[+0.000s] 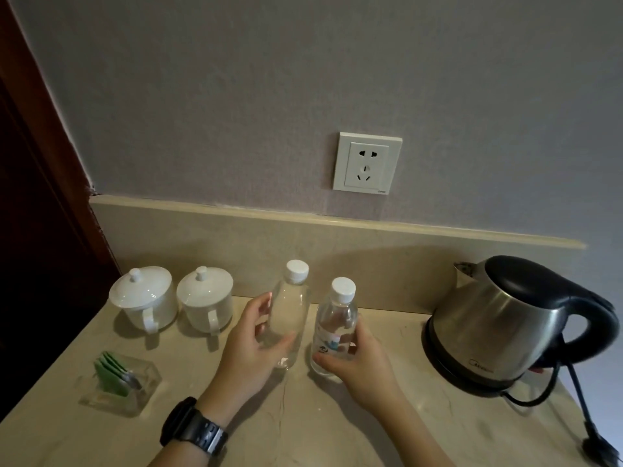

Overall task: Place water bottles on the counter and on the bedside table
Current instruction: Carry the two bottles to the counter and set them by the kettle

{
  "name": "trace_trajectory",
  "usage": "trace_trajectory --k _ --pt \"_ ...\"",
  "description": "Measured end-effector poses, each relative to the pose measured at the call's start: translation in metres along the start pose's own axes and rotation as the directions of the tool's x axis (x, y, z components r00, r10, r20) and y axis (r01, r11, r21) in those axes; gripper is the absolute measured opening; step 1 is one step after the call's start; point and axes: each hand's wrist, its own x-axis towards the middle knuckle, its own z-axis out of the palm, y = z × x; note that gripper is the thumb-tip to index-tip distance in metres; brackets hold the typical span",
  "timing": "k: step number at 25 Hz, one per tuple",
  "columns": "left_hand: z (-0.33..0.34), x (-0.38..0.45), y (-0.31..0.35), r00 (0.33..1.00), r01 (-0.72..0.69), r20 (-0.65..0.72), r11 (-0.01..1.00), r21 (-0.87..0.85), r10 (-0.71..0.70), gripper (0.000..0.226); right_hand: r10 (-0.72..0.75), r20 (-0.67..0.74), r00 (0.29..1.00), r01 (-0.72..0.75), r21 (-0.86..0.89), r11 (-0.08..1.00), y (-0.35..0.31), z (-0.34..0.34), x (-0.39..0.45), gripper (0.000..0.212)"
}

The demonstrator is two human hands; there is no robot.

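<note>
Two clear water bottles with white caps stand side by side on the beige stone counter (330,429). My left hand (247,352) wraps around the left bottle (292,308), which leans slightly left and shows no label. My right hand (362,362) grips the lower part of the right bottle (335,326), which stands upright and carries a small printed label. The bottles are close but not touching. A black watch sits on my left wrist.
Two white lidded cups (143,298) (205,298) stand at the back left. A clear holder with green sachets (119,382) sits front left. A steel electric kettle (505,321) with a black cord occupies the right. A wall socket (367,162) is above the backsplash.
</note>
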Motion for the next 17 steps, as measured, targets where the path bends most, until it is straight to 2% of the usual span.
trace_trajectory --k 3,6,10,11,14,16,17 --pt "0.005 -0.004 -0.002 1.000 0.021 -0.019 0.990 0.142 -0.018 0.074 0.019 -0.022 1.000 -0.019 -0.011 1.000 0.002 0.000 -0.002 0.052" --pt "0.008 -0.005 -0.007 0.999 0.004 -0.046 0.986 0.168 0.003 0.063 0.030 -0.010 1.000 -0.030 -0.018 0.999 0.003 0.002 -0.002 0.056" --pt "-0.006 0.005 -0.005 0.987 0.115 0.094 0.981 0.158 -0.131 0.063 0.044 0.019 0.999 -0.043 -0.075 0.996 0.006 0.000 -0.004 0.054" --pt "-0.006 0.006 -0.003 0.986 0.122 0.094 0.977 0.174 -0.140 0.064 0.038 0.020 0.999 -0.036 -0.087 0.996 0.006 0.001 -0.005 0.053" --pt "0.008 0.001 0.006 0.996 0.084 -0.024 0.959 0.272 -0.081 0.072 0.030 -0.027 0.999 -0.033 -0.117 0.993 0.010 0.005 -0.008 0.059" --pt "0.015 -0.004 0.008 0.992 0.077 -0.120 0.951 0.300 -0.043 0.065 0.046 -0.045 0.998 -0.053 -0.153 0.987 0.011 0.007 -0.009 0.061" --pt "0.014 -0.003 0.006 0.992 0.076 -0.117 0.954 0.290 -0.043 0.060 0.054 -0.045 0.998 -0.061 -0.176 0.983 0.012 0.008 -0.009 0.062"
